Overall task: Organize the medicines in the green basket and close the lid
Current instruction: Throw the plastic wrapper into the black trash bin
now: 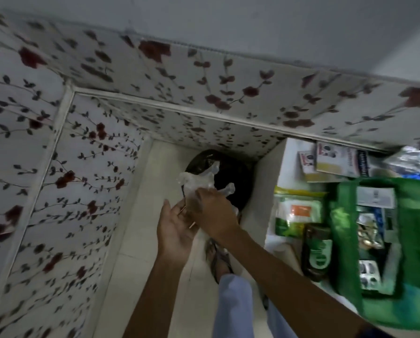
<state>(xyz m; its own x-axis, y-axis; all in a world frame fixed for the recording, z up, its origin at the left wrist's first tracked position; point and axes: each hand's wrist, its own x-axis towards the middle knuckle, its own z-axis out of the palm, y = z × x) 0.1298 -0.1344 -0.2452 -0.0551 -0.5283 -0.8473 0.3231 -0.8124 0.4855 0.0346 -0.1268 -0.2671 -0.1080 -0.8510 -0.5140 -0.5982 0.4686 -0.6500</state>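
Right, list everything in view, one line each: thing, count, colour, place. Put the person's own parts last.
Green basket: one, green, right side, open, with blister strips and a white box inside.
Dark bottle: one, brown with a green label, lying left of the basket.
Packets: a few, green, white and orange, above the bottle.
Boxes: two or three, white and yellow, upper right.
Bin: one, black-lined, on the floor in the corner.
Clear plastic wrapper: one, transparent, above the bin.
Sandalled foot: one, floor.
Hands: left hand open beside the wrapper; right hand gripping it.

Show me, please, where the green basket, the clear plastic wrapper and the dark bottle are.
green basket (345,240): head view, its left wall.
clear plastic wrapper (196,179): head view, its crumpled upper part.
dark bottle (317,252): head view, its green label.
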